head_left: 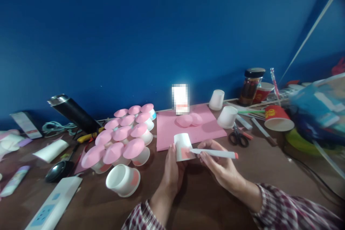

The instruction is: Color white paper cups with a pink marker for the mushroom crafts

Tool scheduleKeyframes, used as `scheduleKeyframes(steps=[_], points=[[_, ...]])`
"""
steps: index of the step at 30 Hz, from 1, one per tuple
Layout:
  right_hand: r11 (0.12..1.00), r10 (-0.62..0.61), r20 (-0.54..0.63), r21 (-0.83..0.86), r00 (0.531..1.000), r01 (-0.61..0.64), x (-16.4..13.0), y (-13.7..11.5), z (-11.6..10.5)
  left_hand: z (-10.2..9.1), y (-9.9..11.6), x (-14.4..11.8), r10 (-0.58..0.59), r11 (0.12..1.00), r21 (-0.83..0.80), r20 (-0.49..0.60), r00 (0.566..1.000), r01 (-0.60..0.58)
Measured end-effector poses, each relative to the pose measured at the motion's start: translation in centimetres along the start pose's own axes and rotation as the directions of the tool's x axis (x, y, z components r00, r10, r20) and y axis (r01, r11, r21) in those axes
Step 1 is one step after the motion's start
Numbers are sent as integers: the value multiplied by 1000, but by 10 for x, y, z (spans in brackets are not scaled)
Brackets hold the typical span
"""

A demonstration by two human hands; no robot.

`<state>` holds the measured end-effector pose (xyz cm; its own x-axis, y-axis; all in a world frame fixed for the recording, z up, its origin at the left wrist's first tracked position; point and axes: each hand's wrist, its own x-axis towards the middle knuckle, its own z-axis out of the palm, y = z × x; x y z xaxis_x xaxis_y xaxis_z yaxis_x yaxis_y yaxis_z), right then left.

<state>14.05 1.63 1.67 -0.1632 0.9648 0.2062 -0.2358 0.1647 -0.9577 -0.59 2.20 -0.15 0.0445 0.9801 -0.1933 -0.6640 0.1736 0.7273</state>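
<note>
My left hand (171, 170) is closed round the lower left side of a white paper cup (182, 140), which is turned bottom up and bears an orange-pink coloured patch. In my right hand (222, 167) is a white marker pen (215, 153) with an orange-red end, pinched between thumb and fingers. The pen's tip meets the edge of the coloured patch or hovers just by it; I cannot tell which. Behind the cup, two pink paper discs (184, 120) lie on a pink paper sheet (167, 134).
To the left stand several cups topped with pink paper cones (113, 152), and a white cup (120, 179) with an orange patch. Two upturned cups (228, 117), scissors (238, 138) and a red cup (277, 118) are at the right. A power strip (54, 205) lies front left.
</note>
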Motion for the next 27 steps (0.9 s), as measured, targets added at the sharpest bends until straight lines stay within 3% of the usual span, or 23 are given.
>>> scheduleKeyframes(steps=[3,21,27], points=[[1000,-8,-7,-26,1000,8,1,-3,0,2,2,-1,-27,999,-40,-46,999,26],[997,-16,-68,-71,998,12,2,-5,2,1,2,-1,-9,999,-48,-27,1000,7],[999,30,-68,32,997,-28,1,-3,4,1,-1,0,-3,999,-40,-37,999,2]])
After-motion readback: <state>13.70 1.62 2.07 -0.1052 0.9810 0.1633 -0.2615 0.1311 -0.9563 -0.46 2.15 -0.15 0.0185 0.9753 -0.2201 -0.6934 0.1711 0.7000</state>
